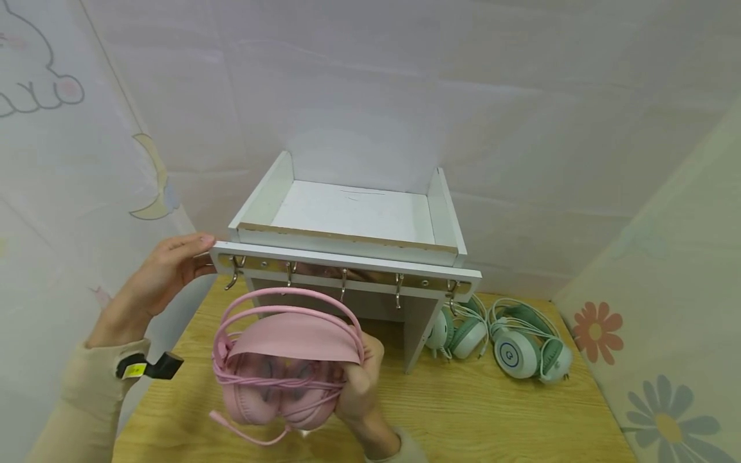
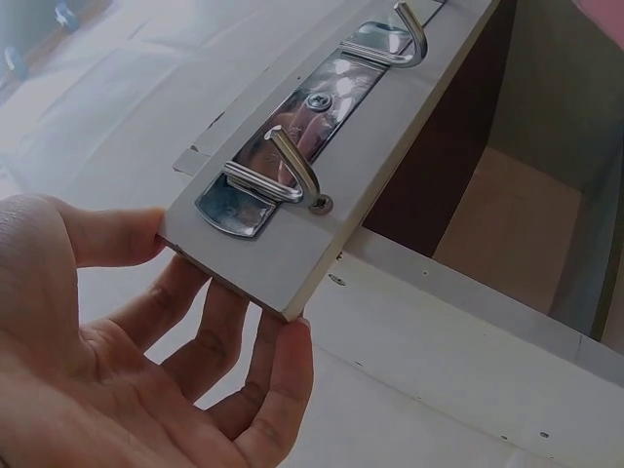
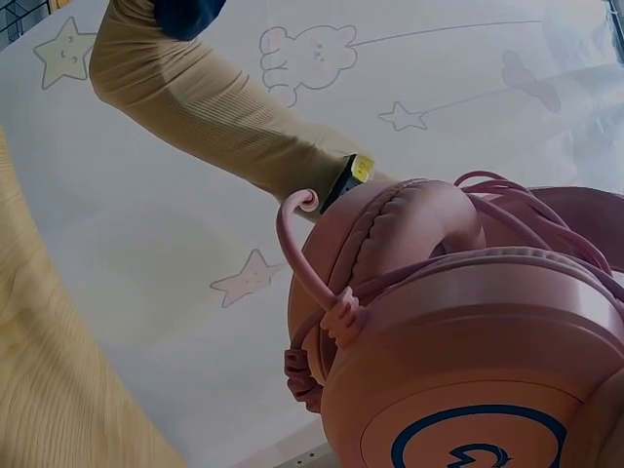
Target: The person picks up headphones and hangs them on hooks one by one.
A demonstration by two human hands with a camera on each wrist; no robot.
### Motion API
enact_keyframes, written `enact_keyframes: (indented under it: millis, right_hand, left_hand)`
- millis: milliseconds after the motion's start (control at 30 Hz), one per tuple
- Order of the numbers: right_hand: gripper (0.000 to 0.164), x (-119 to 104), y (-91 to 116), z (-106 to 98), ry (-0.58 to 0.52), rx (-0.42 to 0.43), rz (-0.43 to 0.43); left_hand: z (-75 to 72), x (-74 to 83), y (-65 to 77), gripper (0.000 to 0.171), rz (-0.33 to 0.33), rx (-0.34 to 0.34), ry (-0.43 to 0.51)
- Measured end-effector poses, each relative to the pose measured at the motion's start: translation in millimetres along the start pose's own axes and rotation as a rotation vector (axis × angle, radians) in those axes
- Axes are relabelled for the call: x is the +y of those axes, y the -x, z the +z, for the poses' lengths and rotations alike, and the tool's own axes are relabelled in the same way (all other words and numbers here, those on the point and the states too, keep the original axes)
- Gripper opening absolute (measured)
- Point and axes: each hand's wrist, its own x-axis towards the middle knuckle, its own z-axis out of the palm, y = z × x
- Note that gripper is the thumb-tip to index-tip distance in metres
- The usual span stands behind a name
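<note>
A white board with a metal hook rail [image 1: 344, 275] runs along the front of a small white shelf [image 1: 353, 209]. My left hand [image 1: 168, 267] grips the board's left end; in the left wrist view the thumb is at one corner and the fingertips at the bottom edge. Below the hooks, my right hand [image 1: 361, 379] holds a pair of pink headphones [image 1: 295, 334] by the right side. Their double headband points up, the cable is bundled across the ear cups, and the thin microphone arm hangs below. The right wrist view shows an ear cup [image 3: 468, 341] with a dark round logo.
Two pairs of white-and-green headphones, one behind the shelf's right leg [image 1: 466, 334] and one farther right [image 1: 523, 350], lie on the wooden table [image 1: 463, 418]. Printed cloth walls [image 1: 654, 283] enclose the table at the back and sides.
</note>
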Motion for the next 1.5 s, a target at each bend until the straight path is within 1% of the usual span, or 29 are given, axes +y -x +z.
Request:
enact_keyframes:
  millis: [167,367,433,533,733,833,933,1033,1100,1300,1500]
  right_hand:
    - [0.031,4.6,-1.5,5.1,0.038,0.017,-0.019]
    - [0.02,12.5,-1.2,10.9,0.052,0.027,-0.042]
    - [0.019,15.6,0.0,12.8,0.065,0.033,-0.043]
    - [0.02,20.8,1.6,15.9,0.091,0.039,-0.039]
    - [0.027,31.0,0.8,19.2,0.141,0.022,-0.045]
    - [0.028,36.4,0.0,20.7,0.159,0.019,-0.059]
    - [0.025,41.5,-0.1,22.5,0.17,0.018,-0.06]
    - [0.024,46.9,0.7,24.5,0.17,0.018,-0.053]
    - [0.022,49.9,1.0,25.3,0.176,0.021,-0.054]
    - [0.019,53.2,0.8,29.5,0.173,0.015,-0.035]
    - [0.022,59.0,0.4,37.0,0.182,0.016,-0.041]
  left_hand:
    - [0.7,1.1,0.3,0.038,0.003,0.016,-0.015]
    - [1.0,1.2,-0.5,0.037,-0.004,0.025,-0.029]
    - [1.4,0.6,-0.8,0.037,-0.01,0.023,-0.035]
    - [1.5,0.1,-0.8,0.037,-0.017,0.02,-0.049]
    - [1.4,-0.2,-2.8,0.036,-0.023,0.029,-0.047]
    - [0.5,0.0,-3.5,0.035,-0.031,0.029,-0.085]
    - [-0.8,1.0,-3.2,0.033,-0.048,0.03,-0.131]
    - [-1.3,4.5,-1.8,0.03,-0.071,0.047,-0.175]
    - [-1.0,6.9,-1.0,0.028,-0.082,0.064,-0.188]
    - [1.5,10.1,0.2,0.026,-0.078,0.107,-0.166]
    - [-1.1,12.1,2.0,0.025,-0.088,0.121,-0.162]
